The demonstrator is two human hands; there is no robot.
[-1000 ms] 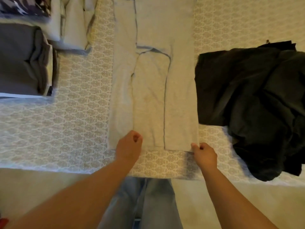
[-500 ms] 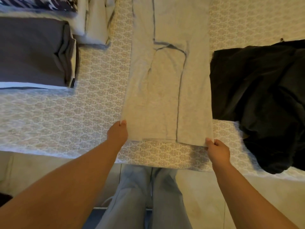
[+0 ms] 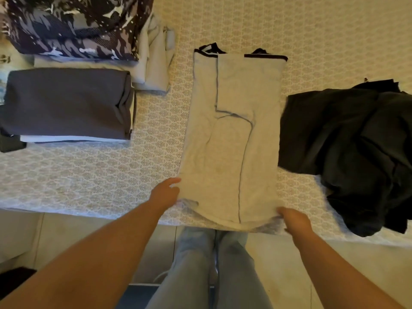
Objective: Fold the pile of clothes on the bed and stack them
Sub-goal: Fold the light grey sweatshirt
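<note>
I pinch the grey T-shirt [image 3: 231, 152] hem, left hand [image 3: 165, 194] and right hand [image 3: 294, 221]; an uneven lift could spill its folded sleeves.

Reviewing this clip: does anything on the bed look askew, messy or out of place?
Only the black clothes at right: a crumpled, unfolded heap sagging over the bed's near edge. The grey shirt lies fairly straight, its hem held by the left hand and right hand.
</note>
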